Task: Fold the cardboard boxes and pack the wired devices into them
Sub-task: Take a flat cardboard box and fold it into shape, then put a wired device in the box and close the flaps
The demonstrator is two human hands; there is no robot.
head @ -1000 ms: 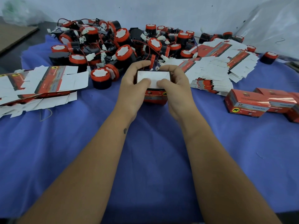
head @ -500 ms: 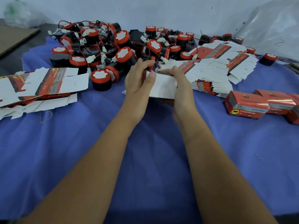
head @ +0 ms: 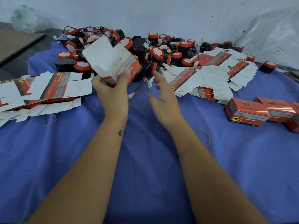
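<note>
Even, soft light; right hand [head: 163,96] motion-blurred, edges bowed by wide lens.

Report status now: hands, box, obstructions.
Left hand grips the half-folded box, flaps open. Right hand open, empty, near the wired devices. Nothing in the way.

1. Right hand [head: 163,96]: motion-blurred; finger positions indistinct.
2. Folded box [head: 113,62] held by left hand [head: 113,92]: blurred, print unreadable.
3. Packed boxes [head: 258,112]: cut off by right edge.
4. Flat blanks [head: 40,89]: cut off by left edge.
</note>
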